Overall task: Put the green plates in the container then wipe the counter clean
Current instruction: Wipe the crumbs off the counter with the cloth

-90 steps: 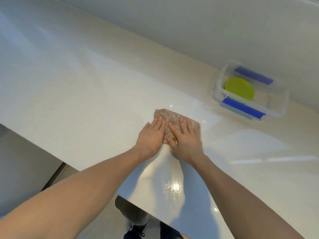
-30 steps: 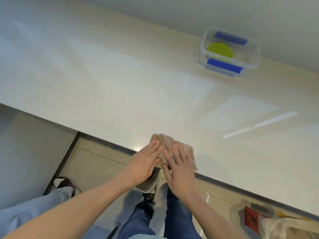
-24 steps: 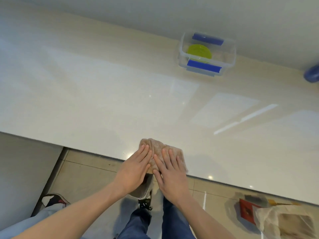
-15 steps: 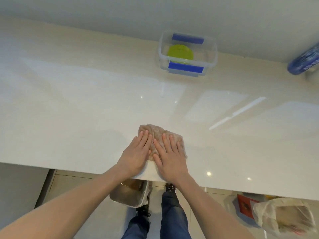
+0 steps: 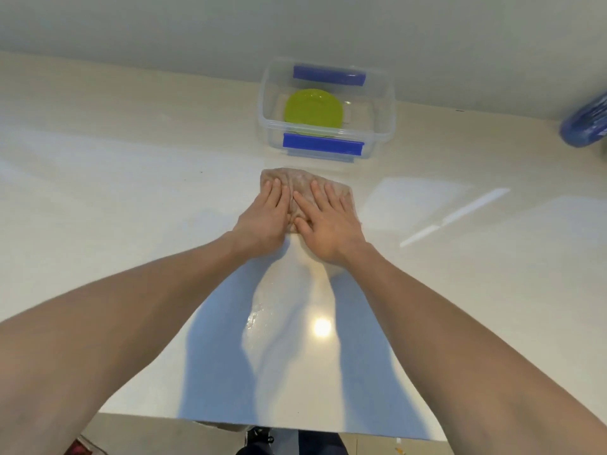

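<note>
Left hand (image 5: 264, 218) flat on the cloth (image 5: 303, 188), fingers straight and together, pressing down, no grip. Right hand (image 5: 328, 224) same: palm down, fingers straight and slightly spread, pressing the right part of the cloth. Hands side by side, index fingers nearly touching over the middle of the cloth. Both forearms reach in from the near edge.

Cloth is brownish, crumpled into a rough rectangle, lying on the worktop (image 5: 115, 198). Its far edge sticks out past the fingertips, just near of the container.

Container (image 5: 389, 103): clear plastic box, open top, blue clips on the near and far sides, sitting at the far side of the worktop against the wall (image 5: 164, 31). Close to the cloth, not touching. Green plates (image 5: 313, 111) lie flat inside, toward its left part; how many are stacked, can't tell.

Worktop is glossy cream. Wet-looking streak with a bright light reflection runs from the hands toward the near edge, between the forearms. A few small dark specks left of the cloth.

Blue cylindrical object (image 5: 586, 126) at far right, cut by the frame, blurred; can't identify. Bit of floor and dark shoes (image 5: 259, 444) below the near edge.
</note>
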